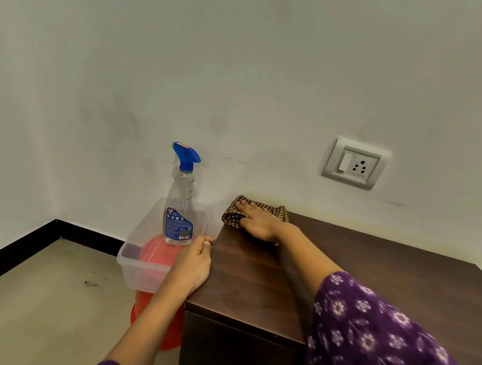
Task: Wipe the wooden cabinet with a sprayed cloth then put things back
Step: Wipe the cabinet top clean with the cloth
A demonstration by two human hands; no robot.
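Purple flowered sleeve covers the right arm, which reaches over the cabinet top towards its back-left corner. Right hand lies on the brown checked cloth at that corner: grip open, fingers straight and flat, pressing the cloth onto the wood. Part of the cloth sticks out past the cabinet's left edge, next to the wall.

Left hand sits at the cabinet's left edge, nearer the front, w/ fingers curled under and thumb tip at the edge; can't tell whether its grip holds anything.

Just left of the cabinet is a clear plastic box, set on a red tub (maybe a stool, can't tell). Spray bottle w/ blue trigger stands upright in the box, at the side near the cabinet.

Wall socket is above the cabinet's back edge. Left of the cabinet: beige floor and black skirting.
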